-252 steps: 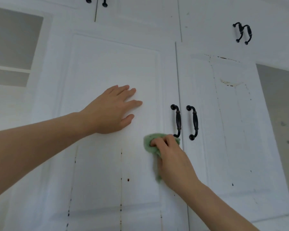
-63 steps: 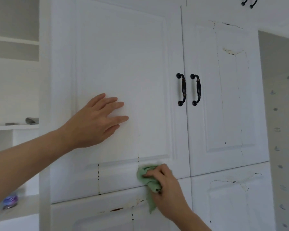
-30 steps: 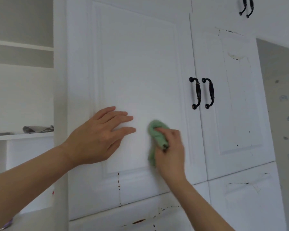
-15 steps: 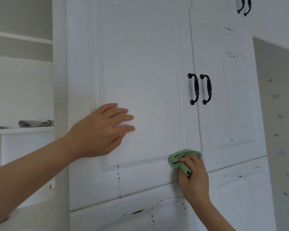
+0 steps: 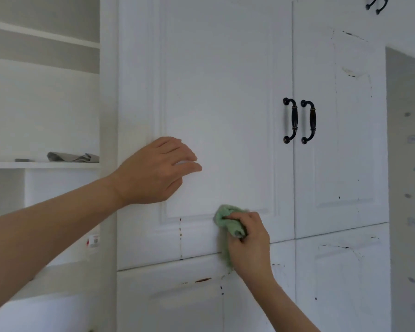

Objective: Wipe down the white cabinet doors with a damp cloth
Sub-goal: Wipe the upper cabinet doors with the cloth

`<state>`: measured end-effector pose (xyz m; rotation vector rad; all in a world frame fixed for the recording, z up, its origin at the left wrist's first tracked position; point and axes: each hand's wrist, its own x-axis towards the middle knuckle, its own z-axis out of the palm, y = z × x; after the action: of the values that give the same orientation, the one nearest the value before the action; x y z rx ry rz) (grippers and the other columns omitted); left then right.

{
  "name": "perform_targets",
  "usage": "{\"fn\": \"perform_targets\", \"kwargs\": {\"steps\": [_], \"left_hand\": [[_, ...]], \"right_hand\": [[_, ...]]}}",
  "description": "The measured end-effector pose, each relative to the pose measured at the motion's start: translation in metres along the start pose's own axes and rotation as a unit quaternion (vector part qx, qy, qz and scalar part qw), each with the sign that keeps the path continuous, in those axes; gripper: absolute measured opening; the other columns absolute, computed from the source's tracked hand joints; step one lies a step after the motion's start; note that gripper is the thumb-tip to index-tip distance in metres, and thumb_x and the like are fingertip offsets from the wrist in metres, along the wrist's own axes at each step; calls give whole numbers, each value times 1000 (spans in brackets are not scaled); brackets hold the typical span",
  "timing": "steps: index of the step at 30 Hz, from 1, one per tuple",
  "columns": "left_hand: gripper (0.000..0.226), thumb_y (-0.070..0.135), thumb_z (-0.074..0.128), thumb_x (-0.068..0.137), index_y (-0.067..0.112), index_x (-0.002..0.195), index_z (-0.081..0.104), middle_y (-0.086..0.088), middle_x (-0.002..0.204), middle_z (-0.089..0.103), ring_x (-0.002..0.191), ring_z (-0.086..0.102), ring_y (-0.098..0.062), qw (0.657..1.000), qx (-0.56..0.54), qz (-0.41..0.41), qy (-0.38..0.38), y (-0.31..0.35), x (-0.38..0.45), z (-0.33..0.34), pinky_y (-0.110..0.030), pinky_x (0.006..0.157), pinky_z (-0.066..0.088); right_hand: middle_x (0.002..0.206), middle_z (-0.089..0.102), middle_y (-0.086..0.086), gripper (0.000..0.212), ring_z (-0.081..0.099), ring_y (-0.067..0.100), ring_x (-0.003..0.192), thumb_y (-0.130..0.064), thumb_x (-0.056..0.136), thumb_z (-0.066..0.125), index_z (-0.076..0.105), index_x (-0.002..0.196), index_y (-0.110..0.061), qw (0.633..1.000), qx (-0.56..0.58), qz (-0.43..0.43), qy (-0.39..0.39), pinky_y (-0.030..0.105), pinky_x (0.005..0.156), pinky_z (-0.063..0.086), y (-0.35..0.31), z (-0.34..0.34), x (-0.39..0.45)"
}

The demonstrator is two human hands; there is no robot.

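Right hand (image 5: 248, 245) gripping green cloth (image 5: 227, 218), cabinet door (image 5: 216, 92)

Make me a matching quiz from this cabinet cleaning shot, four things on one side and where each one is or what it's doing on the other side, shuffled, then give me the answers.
Things:
1. crumpled green cloth
2. left hand
3. pair of black curved metal handles
4. crumpled grey rag

Places or states:
A. lying on the open white shelf at the left
B. mounted either side of the seam between two doors
C. gripped in the right hand against the door's lower edge
D. touching the raised white door panel

Pairs: 1-C, 2-D, 3-B, 4-A
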<state>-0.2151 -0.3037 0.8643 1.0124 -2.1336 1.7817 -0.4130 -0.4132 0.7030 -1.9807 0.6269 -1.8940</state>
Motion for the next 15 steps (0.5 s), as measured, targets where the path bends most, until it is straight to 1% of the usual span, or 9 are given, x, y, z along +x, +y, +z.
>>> {"fn": "perform_targets", "kwargs": {"steps": [1, 2, 4, 6, 8, 10, 12, 13, 15], "left_hand": [[36, 3, 49, 86, 8, 115, 70, -14, 114, 68, 104, 63, -36, 1000, 0, -4, -2, 0, -4, -2, -48, 104, 44], [36, 3, 49, 86, 7, 115, 70, -15, 116, 67, 106, 62, -37, 1000, 7, -10, -4, -1, -10, -3, -48, 103, 44], [36, 4, 47, 88, 7, 115, 71, -17, 122, 66, 112, 61, -38, 999, 22, -28, -4, -4, -22, -5, -49, 105, 43], [37, 5, 43, 91, 6, 115, 71, -18, 126, 64, 118, 59, -39, 998, 24, -53, 4, -5, -27, -5, -50, 106, 43], [39, 6, 39, 94, 7, 116, 71, -18, 129, 64, 121, 58, -39, 998, 22, -58, 5, -4, -28, -5, -49, 107, 43], [42, 6, 33, 99, 7, 114, 72, -17, 128, 64, 121, 58, -38, 998, 18, -58, 14, -2, -28, -5, -48, 106, 43], [44, 6, 31, 100, 6, 114, 72, -17, 127, 64, 121, 58, -37, 997, 14, -69, 27, -2, -29, -4, -47, 103, 45], [42, 6, 32, 100, 6, 113, 72, -16, 127, 65, 121, 59, -36, 997, 12, -74, 31, -1, -31, -4, -47, 103, 46], [40, 5, 35, 99, 7, 113, 73, -16, 126, 65, 121, 59, -35, 996, 8, -81, 40, -2, -31, -3, -46, 102, 46]], "right_hand": [[103, 54, -16, 38, 56, -2, 93, -2, 87, 56, 60, 88, -40, 999, -4, 32, 28, 15, 77, 43, -5, 5, -1], [103, 54, -15, 33, 56, 0, 91, -5, 86, 56, 61, 87, -38, 999, -15, 32, 32, 19, 74, 43, -11, 14, -5], [105, 53, -16, 29, 54, 4, 89, -13, 77, 55, 66, 95, -32, 998, -47, -44, -18, 22, 67, 46, -31, 41, -20], [108, 54, -15, 41, 55, 6, 91, -20, 72, 52, 67, 108, -33, 982, -53, -147, -102, 22, 64, 50, -49, 65, -35], [108, 57, -13, 42, 57, 9, 93, -25, 71, 49, 68, 108, -33, 967, -62, -202, -143, 22, 64, 52, -50, 64, -28], [104, 62, -10, 32, 62, 14, 96, -29, 70, 47, 68, 95, -32, 974, -89, -194, -71, 25, 64, 53, -33, 49, -13], [97, 61, -9, 26, 64, 21, 89, -35, 73, 40, 63, 83, -30, 991, -96, -75, 54, 34, 63, 54, -16, 35, -3], [95, 59, -10, 25, 62, 22, 83, -36, 74, 37, 60, 80, -30, 992, -88, -24, 90, 36, 61, 52, -11, 36, -2], [97, 56, -9, 23, 58, 17, 80, -34, 72, 38, 58, 82, -28, 994, -71, -25, 85, 30, 57, 46, -25, 52, -9]]}}
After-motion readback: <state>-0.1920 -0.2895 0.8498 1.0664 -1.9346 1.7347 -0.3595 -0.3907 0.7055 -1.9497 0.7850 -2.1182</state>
